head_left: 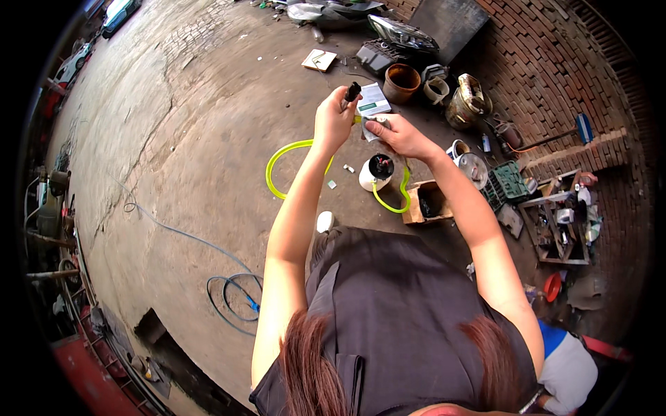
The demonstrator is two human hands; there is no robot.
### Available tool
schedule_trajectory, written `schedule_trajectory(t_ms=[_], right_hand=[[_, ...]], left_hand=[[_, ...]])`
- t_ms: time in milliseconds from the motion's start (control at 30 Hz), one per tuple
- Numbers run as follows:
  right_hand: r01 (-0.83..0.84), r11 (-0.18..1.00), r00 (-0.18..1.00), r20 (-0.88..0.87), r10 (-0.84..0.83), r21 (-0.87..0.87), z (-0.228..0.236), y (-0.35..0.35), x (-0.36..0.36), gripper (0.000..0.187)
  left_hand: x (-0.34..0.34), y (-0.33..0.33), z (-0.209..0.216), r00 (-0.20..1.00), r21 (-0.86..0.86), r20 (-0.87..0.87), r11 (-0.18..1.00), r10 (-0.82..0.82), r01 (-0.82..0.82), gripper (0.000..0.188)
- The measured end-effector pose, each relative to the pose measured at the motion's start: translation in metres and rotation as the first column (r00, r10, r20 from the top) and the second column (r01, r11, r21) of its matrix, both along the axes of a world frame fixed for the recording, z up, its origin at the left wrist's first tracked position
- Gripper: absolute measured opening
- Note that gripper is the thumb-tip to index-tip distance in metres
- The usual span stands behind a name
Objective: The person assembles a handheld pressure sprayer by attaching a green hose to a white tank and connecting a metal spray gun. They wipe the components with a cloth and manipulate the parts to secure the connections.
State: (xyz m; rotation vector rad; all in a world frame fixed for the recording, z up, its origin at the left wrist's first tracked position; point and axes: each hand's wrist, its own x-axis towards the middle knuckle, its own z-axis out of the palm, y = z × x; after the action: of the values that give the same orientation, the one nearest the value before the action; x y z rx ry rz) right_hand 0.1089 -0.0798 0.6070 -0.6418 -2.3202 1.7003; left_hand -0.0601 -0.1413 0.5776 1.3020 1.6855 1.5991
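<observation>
Both arms reach forward over the concrete floor. My left hand [333,119] is closed on a small black fitting [353,91], which pokes up past the fingertips. Close beside it, my right hand [402,136] pinches a crumpled grey rag [370,130]. A bright yellow-green hose [272,166] loops out below my left wrist, and a short bit of it shows between the hands at the rag. Another stretch curves under my right hand to a white round canister [375,176] with a dark open top. My fingers hide how the hose meets the fitting.
A booklet [373,100] lies beyond my hands. To the right stand a brown bucket [401,83], a cardboard box [415,208], a green tool case [511,182] and a metal rack [555,218] by the brick wall. A blue hose [239,277] coils at left; a person's sleeve [569,364] shows lower right.
</observation>
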Motion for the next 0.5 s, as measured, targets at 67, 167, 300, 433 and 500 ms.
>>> schedule_trajectory(t_ms=[67,167,300,433,500], right_hand=[[0.021,0.978,1.000,0.001,-0.021,-0.207,0.007,-0.011,0.010,0.030],[0.028,0.967,0.989,-0.132,-0.064,-0.254,-0.004,-0.015,0.024,0.032],[0.140,0.894,0.974,-0.103,-0.202,-0.425,-0.035,-0.020,0.057,0.040],[0.162,0.921,0.959,-0.163,-0.231,-0.354,-0.036,-0.021,0.058,0.049],[0.169,0.943,0.956,-0.184,-0.227,-0.285,-0.012,-0.026,0.037,0.043]], left_hand=[[0.003,0.001,0.015,1.000,-0.019,-0.011,1.000,-0.021,0.020,0.016],[0.007,0.003,0.020,0.997,-0.040,-0.081,0.999,0.011,-0.015,0.016],[-0.002,0.005,0.013,0.997,0.033,-0.050,0.998,0.059,-0.057,0.021],[0.008,0.002,0.013,0.993,-0.037,-0.117,0.999,0.005,-0.009,0.016],[0.008,-0.001,0.013,0.988,-0.073,-0.153,0.997,0.013,-0.024,0.022]])
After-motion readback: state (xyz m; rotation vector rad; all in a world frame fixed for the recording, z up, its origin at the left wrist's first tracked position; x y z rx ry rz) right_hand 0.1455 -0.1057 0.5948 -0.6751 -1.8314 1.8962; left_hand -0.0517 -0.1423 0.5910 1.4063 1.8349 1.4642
